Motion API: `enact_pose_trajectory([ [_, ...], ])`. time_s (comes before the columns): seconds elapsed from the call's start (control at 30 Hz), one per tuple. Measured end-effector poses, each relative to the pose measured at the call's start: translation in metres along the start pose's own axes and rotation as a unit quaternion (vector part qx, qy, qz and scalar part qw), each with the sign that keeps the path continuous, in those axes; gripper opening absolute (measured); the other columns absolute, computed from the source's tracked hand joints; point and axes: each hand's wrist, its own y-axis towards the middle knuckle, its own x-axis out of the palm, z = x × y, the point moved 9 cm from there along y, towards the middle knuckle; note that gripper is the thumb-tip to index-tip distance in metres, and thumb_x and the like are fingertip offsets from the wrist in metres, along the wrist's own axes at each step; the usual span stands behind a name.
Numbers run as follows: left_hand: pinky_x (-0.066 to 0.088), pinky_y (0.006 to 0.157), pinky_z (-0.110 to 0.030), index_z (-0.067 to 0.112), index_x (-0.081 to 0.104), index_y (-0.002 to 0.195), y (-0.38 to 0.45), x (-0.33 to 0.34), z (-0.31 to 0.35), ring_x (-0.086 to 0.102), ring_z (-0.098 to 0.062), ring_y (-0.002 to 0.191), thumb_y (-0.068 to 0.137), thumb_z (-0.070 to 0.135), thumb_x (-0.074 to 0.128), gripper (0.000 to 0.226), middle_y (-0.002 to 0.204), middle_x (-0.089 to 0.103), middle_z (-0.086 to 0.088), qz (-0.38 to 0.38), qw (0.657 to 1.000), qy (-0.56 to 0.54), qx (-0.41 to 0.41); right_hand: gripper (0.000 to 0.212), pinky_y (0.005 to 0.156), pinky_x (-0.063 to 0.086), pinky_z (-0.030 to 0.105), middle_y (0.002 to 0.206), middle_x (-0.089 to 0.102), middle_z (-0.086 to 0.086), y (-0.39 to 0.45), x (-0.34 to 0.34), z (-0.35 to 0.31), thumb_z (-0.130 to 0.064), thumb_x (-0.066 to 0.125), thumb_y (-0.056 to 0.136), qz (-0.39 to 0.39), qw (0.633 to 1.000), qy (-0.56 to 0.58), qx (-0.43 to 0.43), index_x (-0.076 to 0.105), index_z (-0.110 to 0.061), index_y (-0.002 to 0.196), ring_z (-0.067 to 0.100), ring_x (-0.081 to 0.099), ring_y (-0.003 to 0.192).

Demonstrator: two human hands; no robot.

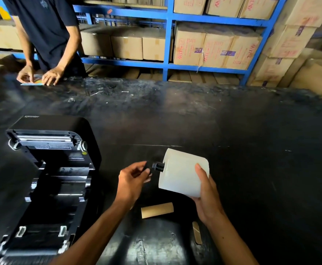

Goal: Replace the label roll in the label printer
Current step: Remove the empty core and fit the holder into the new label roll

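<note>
My right hand (pixel 207 196) grips a full white label roll (pixel 181 173) above the black table (pixel 233 131). A black spindle end (pixel 158 166) sticks out of the roll's left side. My left hand (pixel 132 179) pinches a small black part (pixel 147 166) just left of that spindle end. The black label printer (pixel 47 180) lies open at the left, its roll bay bare. An empty brown cardboard core (pixel 157 209) lies on the table below the roll.
A small brown cardboard scrap (pixel 197 232) lies near my right forearm. Another person (pixel 45 35) stands at the table's far left, hands on a coloured card (pixel 33 81). Blue shelves (pixel 167 35) with cardboard boxes line the back; stacked boxes (pixel 290 44) stand at the right.
</note>
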Motion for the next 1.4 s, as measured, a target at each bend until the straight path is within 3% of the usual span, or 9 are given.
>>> enact_pose_trajectory([
  [0.23, 0.055, 0.086, -0.020, 0.017, 0.067, 0.101, -0.040, -0.007, 0.065, 0.070, -0.011, 0.098, 0.089, -0.003, 0.060, 0.024, 0.097, 0.076, 0.002, 0.022, 0.990, -0.032, 0.136, 0.028, 0.083, 0.057, 0.046, 0.106, 0.073, 0.000, -0.003, 0.027, 0.002, -0.045, 0.057, 0.085, -0.014, 1.000, 0.007, 0.005, 0.061, -0.037, 0.111, 0.023, 0.069, 0.097],
  [0.5, 0.051, 0.081, -0.008, 0.033, 0.060, 0.102, -0.065, -0.021, 0.087, 0.067, 0.008, 0.092, 0.090, -0.007, 0.056, 0.042, 0.093, 0.073, 0.022, 0.086, 0.967, 0.100, 0.217, 0.031, 0.076, 0.056, 0.039, 0.106, 0.074, -0.004, -0.011, 0.054, -0.001, -0.045, 0.054, 0.087, -0.065, 0.997, 0.030, 0.025, 0.062, -0.034, 0.115, 0.015, 0.071, 0.093],
  [0.67, 0.047, 0.084, -0.004, 0.042, 0.053, 0.114, -0.074, -0.024, 0.089, 0.065, 0.009, 0.100, 0.090, -0.008, 0.056, 0.055, 0.107, 0.067, 0.036, 0.074, 0.957, 0.121, 0.254, 0.037, 0.093, 0.052, 0.047, 0.114, 0.071, -0.003, -0.015, 0.064, -0.002, -0.045, 0.056, 0.086, -0.070, 0.997, 0.016, 0.025, 0.058, -0.033, 0.121, 0.018, 0.068, 0.103],
  [0.77, 0.048, 0.086, -0.006, 0.046, 0.053, 0.118, -0.075, -0.028, 0.088, 0.065, 0.007, 0.102, 0.089, -0.004, 0.059, 0.058, 0.108, 0.069, 0.032, 0.071, 0.950, 0.150, 0.265, 0.039, 0.092, 0.053, 0.046, 0.116, 0.070, -0.002, -0.016, 0.067, -0.005, -0.044, 0.057, 0.085, -0.068, 0.997, 0.014, 0.015, 0.057, -0.033, 0.122, 0.018, 0.068, 0.102],
  [0.9, 0.048, 0.098, -0.017, 0.046, 0.051, 0.123, -0.078, -0.031, 0.094, 0.062, -0.004, 0.116, 0.087, -0.003, 0.062, 0.063, 0.125, 0.066, 0.004, 0.070, 0.932, 0.189, 0.301, 0.038, 0.092, 0.053, 0.043, 0.116, 0.070, -0.004, -0.017, 0.074, -0.008, -0.042, 0.058, 0.085, -0.081, 0.997, 0.014, 0.005, 0.056, -0.034, 0.122, 0.015, 0.068, 0.102],
  [1.0, 0.049, 0.099, -0.021, 0.036, 0.057, 0.119, -0.073, -0.036, 0.092, 0.063, -0.008, 0.116, 0.083, -0.001, 0.056, 0.051, 0.124, 0.067, 0.001, 0.043, 0.943, 0.178, 0.277, 0.039, 0.099, 0.049, 0.047, 0.117, 0.069, -0.004, -0.017, 0.077, -0.009, -0.042, 0.060, 0.084, -0.079, 0.997, 0.009, 0.005, 0.057, -0.034, 0.122, 0.017, 0.066, 0.105],
  [1.17, 0.046, 0.091, -0.011, 0.032, 0.064, 0.115, -0.065, -0.046, 0.083, 0.064, -0.001, 0.108, 0.083, 0.015, 0.052, 0.038, 0.107, 0.072, 0.017, 0.050, 0.988, 0.008, 0.148, 0.042, 0.102, 0.046, 0.046, 0.119, 0.068, -0.008, -0.021, 0.082, -0.013, -0.044, 0.062, 0.082, -0.093, 0.995, -0.024, -0.034, 0.055, -0.039, 0.123, 0.014, 0.064, 0.109],
  [1.3, 0.042, 0.108, -0.039, 0.022, 0.064, 0.123, -0.070, -0.048, 0.078, 0.060, -0.015, 0.121, 0.088, 0.042, 0.060, 0.040, 0.123, 0.070, -0.001, 0.048, 0.994, -0.045, 0.088, 0.060, 0.098, 0.048, 0.036, 0.124, 0.061, -0.015, -0.028, 0.087, -0.017, -0.054, 0.064, 0.073, -0.083, 0.990, -0.085, -0.076, 0.042, -0.049, 0.129, 0.006, 0.060, 0.111],
  [1.4, 0.051, 0.094, -0.037, 0.023, 0.069, 0.112, -0.080, -0.057, 0.078, 0.067, -0.022, 0.111, 0.081, 0.052, 0.058, 0.044, 0.112, 0.074, -0.002, 0.074, 0.992, -0.073, 0.066, 0.065, 0.099, 0.046, 0.035, 0.129, 0.057, -0.015, -0.037, 0.098, -0.019, -0.051, 0.063, 0.074, -0.087, 0.982, -0.129, -0.110, 0.036, -0.047, 0.133, 0.004, 0.056, 0.114],
])
